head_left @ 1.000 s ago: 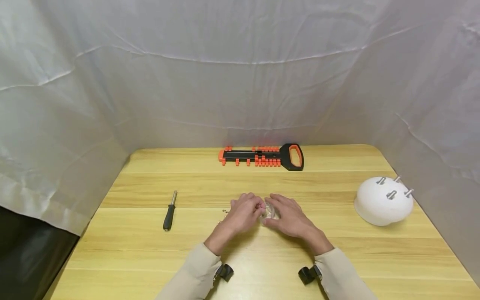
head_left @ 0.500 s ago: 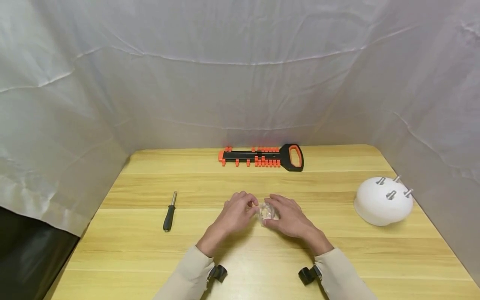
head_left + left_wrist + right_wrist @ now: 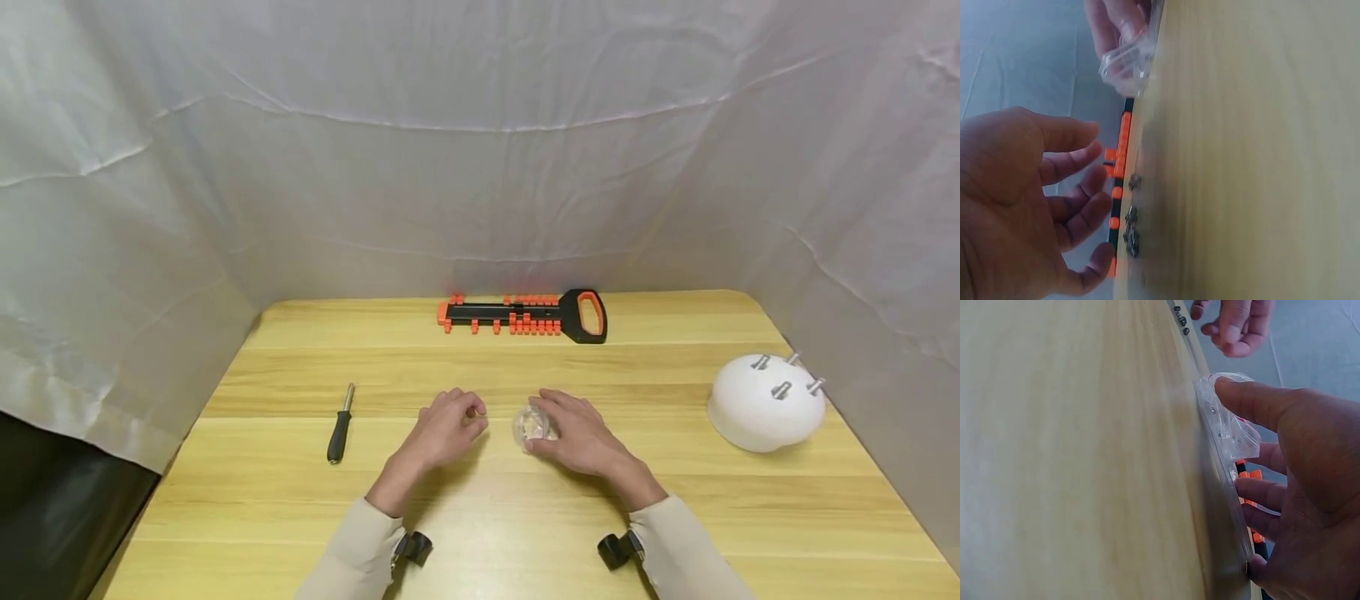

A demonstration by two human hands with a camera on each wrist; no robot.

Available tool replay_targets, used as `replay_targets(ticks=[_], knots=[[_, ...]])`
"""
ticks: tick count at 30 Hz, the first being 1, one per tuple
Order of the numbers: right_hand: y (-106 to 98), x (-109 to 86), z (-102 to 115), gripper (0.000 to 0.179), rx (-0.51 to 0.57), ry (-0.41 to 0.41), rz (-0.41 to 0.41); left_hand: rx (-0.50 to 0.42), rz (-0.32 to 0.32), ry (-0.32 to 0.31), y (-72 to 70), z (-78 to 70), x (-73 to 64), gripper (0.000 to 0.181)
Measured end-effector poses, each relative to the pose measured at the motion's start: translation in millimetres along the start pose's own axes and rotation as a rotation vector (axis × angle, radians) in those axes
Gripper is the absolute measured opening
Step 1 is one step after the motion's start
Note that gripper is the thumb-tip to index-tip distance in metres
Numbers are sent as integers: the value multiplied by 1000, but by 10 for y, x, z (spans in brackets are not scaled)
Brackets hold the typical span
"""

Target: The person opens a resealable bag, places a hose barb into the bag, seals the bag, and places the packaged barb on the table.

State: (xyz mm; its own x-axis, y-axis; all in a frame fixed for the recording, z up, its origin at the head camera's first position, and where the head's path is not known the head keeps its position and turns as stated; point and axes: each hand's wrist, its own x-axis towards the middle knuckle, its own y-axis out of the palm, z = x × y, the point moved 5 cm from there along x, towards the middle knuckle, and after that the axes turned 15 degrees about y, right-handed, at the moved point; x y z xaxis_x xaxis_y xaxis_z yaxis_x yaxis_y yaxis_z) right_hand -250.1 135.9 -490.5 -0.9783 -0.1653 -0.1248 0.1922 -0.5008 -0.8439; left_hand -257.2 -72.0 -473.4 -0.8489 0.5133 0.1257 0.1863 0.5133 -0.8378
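Observation:
My right hand (image 3: 576, 435) holds a small clear plastic container (image 3: 529, 425) near the middle of the table. In the right wrist view the thumb lies over the clear container (image 3: 1238, 437), with the fingers behind it. My left hand (image 3: 442, 429) is a short way left of it, above the table. In the left wrist view the left hand (image 3: 1016, 200) has loosely bent fingers with nothing visible between them. Several small dark metal pieces (image 3: 1132, 240) lie on the tabletop beyond those fingers; their kind is too blurred to tell. The left hand hides them in the head view.
A screwdriver with a black handle (image 3: 339, 435) lies at the left. Along the back is a black and orange rack (image 3: 487, 313) with a loop handle. At the right stands a white rounded object (image 3: 761, 408) with metal posts on top. Grey cloth (image 3: 480, 192) hangs behind the table.
My left hand has moved left, away from the clear container, and its fingers have loosened. The right hand has stayed in place with the container.

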Motion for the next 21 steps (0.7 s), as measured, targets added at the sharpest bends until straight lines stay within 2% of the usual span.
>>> replay_targets(ticks=[5,9,15,21], knots=[[13,-3,-6,68,-5,1,6,28,-9,-75,-73,108,-97,11],[3,-7,-2,67,3,-3,9,37,-12,-110,-122,159,-152,11],[9,-6,-14,69,-2,5,15,70,17,-132,-130,203,-195,16],[10,-1,-13,69,-3,9,14,91,7,-130,-125,231,-195,9]])
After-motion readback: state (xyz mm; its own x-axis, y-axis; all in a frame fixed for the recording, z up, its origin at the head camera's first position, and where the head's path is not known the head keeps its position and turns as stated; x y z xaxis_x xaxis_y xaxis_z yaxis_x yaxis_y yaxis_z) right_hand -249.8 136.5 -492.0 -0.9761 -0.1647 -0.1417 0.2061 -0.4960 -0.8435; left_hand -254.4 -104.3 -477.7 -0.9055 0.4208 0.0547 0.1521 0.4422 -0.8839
